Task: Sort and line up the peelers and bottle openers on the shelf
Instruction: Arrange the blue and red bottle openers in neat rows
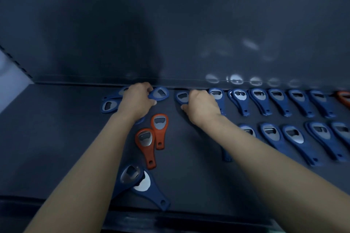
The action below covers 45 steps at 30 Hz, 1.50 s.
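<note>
Reaching both arms to the rear of the dark shelf point(56, 138), the person works where the lined-up stock gives out. The left hand point(136, 98) has its fingers curled, pinching the head of a slanted blue opener point(159, 93), which lies crosswise by the back wall. It has probably been gripped there so it can be swung into line. The right hand point(200, 106) is curled over the handle of the end blue opener point(181, 96), thumb alongside. The grip is partly hidden, but it looks like a hold to square that piece against its neighbours. To the right, the back row of blue openers point(276, 100) and the front row of blue openers point(295, 138) lie heads to the wall, handles toward the person, evenly set. The unsorted stock sits left and centre: two orange openers point(151, 138) side by side, a crossed blue pair point(140, 183) near the front edge, and the stray blue openers point(109, 105) beside the left hand. One orange opener at the far right point(343, 98) is cut off by the frame edge. No peelers are in view.
</note>
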Tool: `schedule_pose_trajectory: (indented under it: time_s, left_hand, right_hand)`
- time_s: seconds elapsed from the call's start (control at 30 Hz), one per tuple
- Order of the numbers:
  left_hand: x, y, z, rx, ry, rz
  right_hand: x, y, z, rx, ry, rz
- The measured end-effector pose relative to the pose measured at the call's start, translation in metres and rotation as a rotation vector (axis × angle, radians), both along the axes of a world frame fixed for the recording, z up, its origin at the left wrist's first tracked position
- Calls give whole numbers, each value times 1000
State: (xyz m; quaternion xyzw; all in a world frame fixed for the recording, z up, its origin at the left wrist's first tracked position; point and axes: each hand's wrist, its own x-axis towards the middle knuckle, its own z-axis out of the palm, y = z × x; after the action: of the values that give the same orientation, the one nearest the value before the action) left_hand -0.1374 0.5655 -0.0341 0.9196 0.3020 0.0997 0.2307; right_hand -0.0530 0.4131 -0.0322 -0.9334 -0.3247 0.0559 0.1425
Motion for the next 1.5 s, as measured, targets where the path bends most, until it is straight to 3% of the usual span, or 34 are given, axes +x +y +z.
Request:
schedule_pose_trajectory:
  time_s: [0.17, 0.3, 0.67, 0.93, 1.17, 1.5]
  left_hand:
    - [8, -31, 4, -133, -151, 53]
    - [22, -62, 3, -164, -108, 53]
    - [40, -101, -1, -199, -74, 155]
    - [35, -117, -3, -92, 14, 116]
    - [28, -123, -8, -11, -112, 94]
    - [31, -130, -9, -58, -182, 48]
  right_hand:
    - [-4, -7, -5, 122, 122, -137]
    - [1, -19, 1, 194, 235, -225]
    - [8, -59, 15, 287, 132, -303]
    - [13, -71, 5, 106, 46, -249]
    - [7, -61, -2, 63, -19, -227]
    - [6, -60, -1, 30, -42, -245]
